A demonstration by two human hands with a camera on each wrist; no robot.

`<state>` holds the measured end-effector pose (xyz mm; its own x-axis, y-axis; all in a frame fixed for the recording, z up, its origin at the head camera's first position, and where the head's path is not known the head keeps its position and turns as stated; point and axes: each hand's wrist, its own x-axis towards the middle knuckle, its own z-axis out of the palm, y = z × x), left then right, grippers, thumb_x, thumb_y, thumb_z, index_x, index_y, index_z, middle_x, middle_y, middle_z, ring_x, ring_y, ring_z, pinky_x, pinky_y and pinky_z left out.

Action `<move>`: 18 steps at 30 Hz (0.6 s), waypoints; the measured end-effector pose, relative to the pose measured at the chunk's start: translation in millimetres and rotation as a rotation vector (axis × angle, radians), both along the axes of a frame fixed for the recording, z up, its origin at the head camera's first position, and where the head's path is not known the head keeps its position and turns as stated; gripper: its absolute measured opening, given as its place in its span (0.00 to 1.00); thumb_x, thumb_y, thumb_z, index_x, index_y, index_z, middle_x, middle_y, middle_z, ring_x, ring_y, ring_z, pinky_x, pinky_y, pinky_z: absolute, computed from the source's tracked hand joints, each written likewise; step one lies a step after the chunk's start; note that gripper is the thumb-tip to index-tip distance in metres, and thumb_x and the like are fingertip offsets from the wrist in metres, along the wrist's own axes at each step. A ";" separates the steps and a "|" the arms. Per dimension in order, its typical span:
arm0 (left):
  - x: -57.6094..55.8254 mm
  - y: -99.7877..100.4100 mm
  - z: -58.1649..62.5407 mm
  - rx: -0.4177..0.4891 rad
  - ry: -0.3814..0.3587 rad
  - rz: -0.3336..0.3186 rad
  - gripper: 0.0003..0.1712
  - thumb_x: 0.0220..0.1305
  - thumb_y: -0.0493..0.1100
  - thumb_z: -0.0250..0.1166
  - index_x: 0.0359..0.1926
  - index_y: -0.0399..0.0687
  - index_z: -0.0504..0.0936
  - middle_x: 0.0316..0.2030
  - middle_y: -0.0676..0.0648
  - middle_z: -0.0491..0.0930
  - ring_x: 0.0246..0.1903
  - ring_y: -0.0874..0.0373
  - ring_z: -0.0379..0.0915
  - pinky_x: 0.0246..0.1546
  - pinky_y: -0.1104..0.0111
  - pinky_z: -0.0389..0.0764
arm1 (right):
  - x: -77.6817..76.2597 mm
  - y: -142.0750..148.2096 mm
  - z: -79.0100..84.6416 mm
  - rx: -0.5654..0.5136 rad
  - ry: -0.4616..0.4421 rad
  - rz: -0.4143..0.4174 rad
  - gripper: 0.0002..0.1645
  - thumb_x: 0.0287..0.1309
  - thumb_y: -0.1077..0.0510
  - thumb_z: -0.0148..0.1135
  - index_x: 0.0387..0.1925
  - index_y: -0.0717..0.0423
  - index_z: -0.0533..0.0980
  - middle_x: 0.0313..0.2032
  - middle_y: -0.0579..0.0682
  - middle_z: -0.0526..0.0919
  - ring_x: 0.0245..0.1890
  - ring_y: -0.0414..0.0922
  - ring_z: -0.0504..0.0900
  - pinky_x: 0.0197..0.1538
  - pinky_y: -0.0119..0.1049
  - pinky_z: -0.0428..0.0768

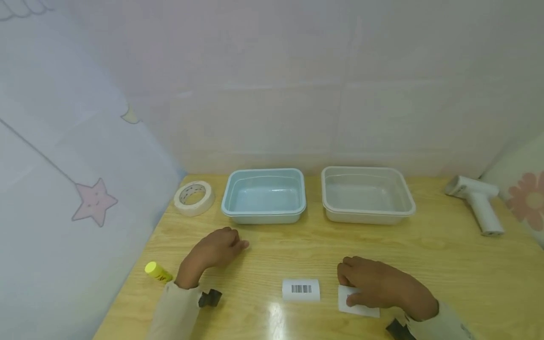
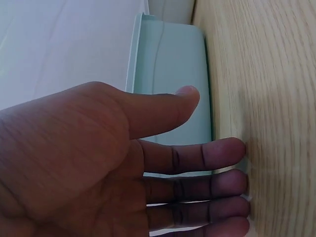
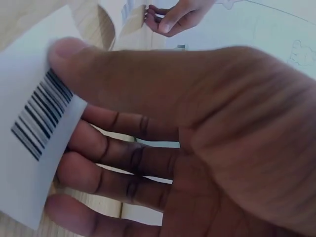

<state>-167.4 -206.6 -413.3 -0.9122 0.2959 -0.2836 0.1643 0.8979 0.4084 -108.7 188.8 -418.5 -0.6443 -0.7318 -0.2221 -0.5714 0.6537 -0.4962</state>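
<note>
Slip [image 3: 42, 113], white, barcoded, qty 1: pinched btwn thumb and fingers of my R hand [image 1: 378, 282], thumb on printed face. Second slip [image 1: 301, 290], same type, qty 1: lay on bench [image 1: 255, 264] just L of R hand, long axis side to side, apart from first; R hand was nearer of the two. L hand [image 1: 218, 248]: held nil, fingers loosely bent, just in front of blue tray [image 1: 263, 219], well apart from both slips. Hidden: much of first slip, under my R hand in head view; part cut off at frame edge in R wrist view. Couldn't tell if it touched bench, nor if second slip was flat or slightly curled.
</note>
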 end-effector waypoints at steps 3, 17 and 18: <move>1.2 0.8 0.8 0.003 0.003 -0.020 0.18 0.76 0.53 0.57 0.30 0.48 0.74 0.30 0.49 0.71 0.27 0.55 0.66 0.30 0.62 0.69 | -4.4 2.3 -3.8 -0.059 -0.021 0.036 0.17 0.61 0.48 0.70 0.35 0.42 0.67 0.31 0.36 0.64 0.31 0.32 0.64 0.33 0.27 0.70; 10.5 22.7 10.4 0.072 -0.026 -0.171 0.16 0.76 0.54 0.56 0.34 0.49 0.75 0.30 0.51 0.72 0.27 0.58 0.67 0.29 0.62 0.71 | -6.6 3.6 -3.2 -0.099 -0.116 0.016 0.19 0.57 0.43 0.72 0.41 0.39 0.70 0.34 0.38 0.69 0.35 0.33 0.68 0.38 0.28 0.73; 11.0 23.2 10.3 0.068 -0.027 -0.167 0.16 0.76 0.54 0.56 0.34 0.49 0.75 0.30 0.51 0.72 0.27 0.57 0.67 0.30 0.62 0.71 | -5.4 3.0 -3.3 -0.086 -0.116 0.011 0.19 0.57 0.43 0.72 0.40 0.39 0.70 0.34 0.38 0.68 0.35 0.33 0.67 0.38 0.28 0.73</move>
<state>-156.4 -183.4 -403.0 -0.8407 0.4624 -0.2816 0.2973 0.8289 0.4738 -114.1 191.9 -421.8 -0.6099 -0.7580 -0.2312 -0.5135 0.6002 -0.6133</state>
